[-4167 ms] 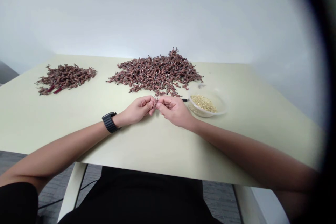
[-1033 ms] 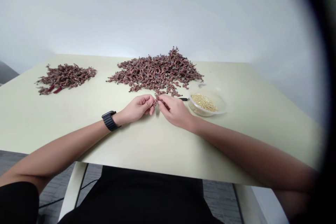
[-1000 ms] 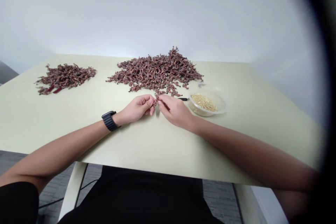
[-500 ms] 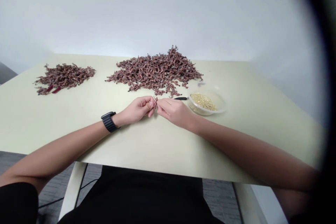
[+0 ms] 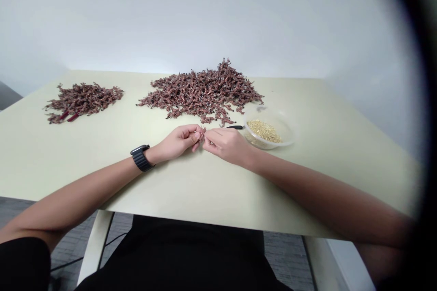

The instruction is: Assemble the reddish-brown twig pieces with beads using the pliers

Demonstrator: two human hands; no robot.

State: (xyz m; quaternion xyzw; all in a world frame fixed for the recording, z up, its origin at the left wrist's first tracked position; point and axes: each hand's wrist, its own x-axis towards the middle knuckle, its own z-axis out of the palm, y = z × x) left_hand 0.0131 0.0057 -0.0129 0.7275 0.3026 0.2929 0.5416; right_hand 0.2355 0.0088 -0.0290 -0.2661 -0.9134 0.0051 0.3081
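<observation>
My left hand (image 5: 178,142), with a dark watch on its wrist, pinches a small reddish-brown figure-like piece (image 5: 202,132) between thumb and fingers. Close against it, my right hand (image 5: 228,146) is closed, its fingertips meeting at the piece; what they grip is hidden. Just beyond both hands spreads a large heap of similar brown pieces (image 5: 201,93). To the right of my right hand stands a clear plastic bowl (image 5: 288,142) with many tiny gold-coloured bits (image 5: 264,131) in it. A black slim handle (image 5: 235,127) shows between that hand and the bowl.
A smaller pile of brown pieces (image 5: 87,98) lies at the left of the pale table (image 5: 191,191), with two dark red sticks (image 5: 73,117) at its front edge. A white wall rises behind the table. My lap is below the front edge.
Both hands stay together in nearly the same place. The small piece between the fingertips has turned slightly, and my fingers have shifted a little.
</observation>
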